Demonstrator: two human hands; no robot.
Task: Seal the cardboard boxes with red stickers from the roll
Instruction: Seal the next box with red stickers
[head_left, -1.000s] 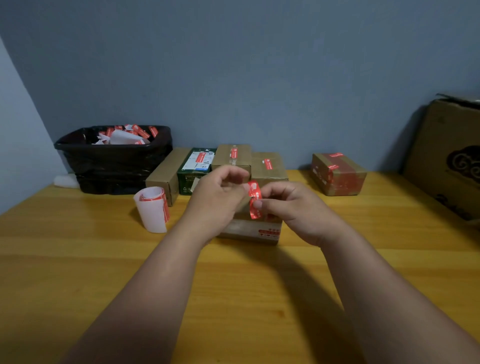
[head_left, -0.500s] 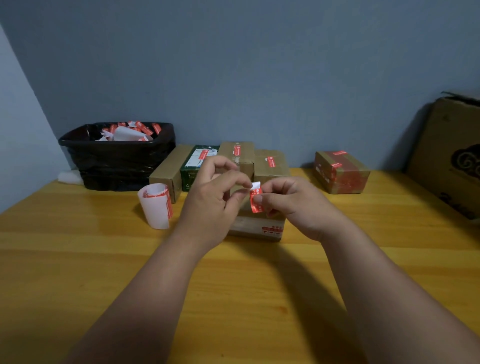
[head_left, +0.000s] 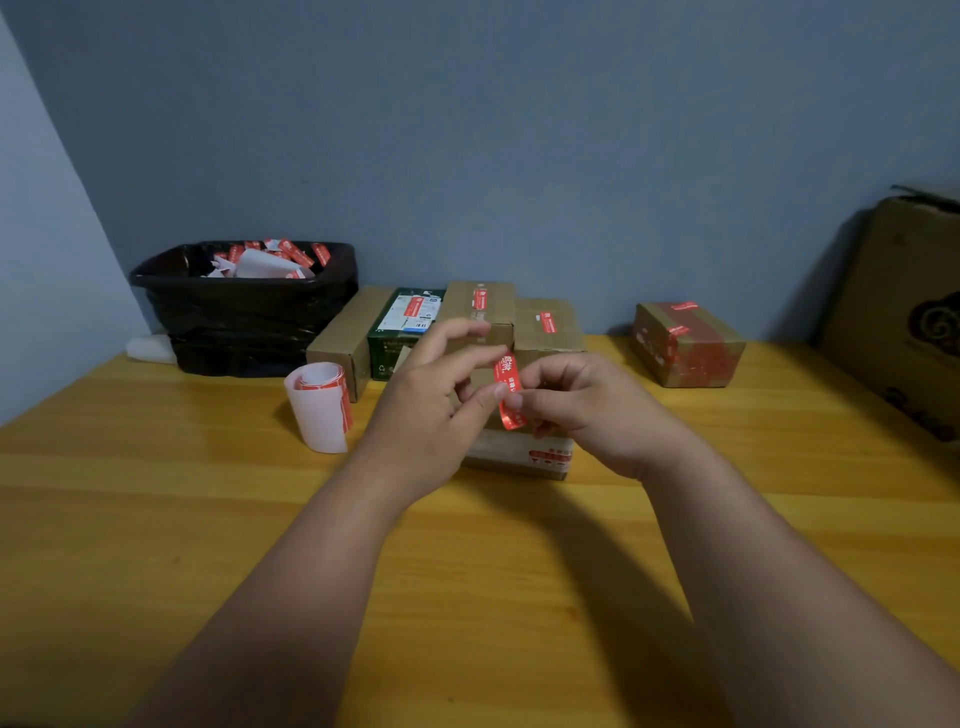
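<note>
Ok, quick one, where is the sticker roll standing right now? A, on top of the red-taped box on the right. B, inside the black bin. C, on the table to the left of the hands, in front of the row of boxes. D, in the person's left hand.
C: the sticker roll stands upright on the table, left of the left hand and just in front of the row of boxes.

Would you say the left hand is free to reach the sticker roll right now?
Probably not at once: the left hand pinches the red sticker together with the right hand. The path to the sticker roll itself looks unobstructed.
</note>
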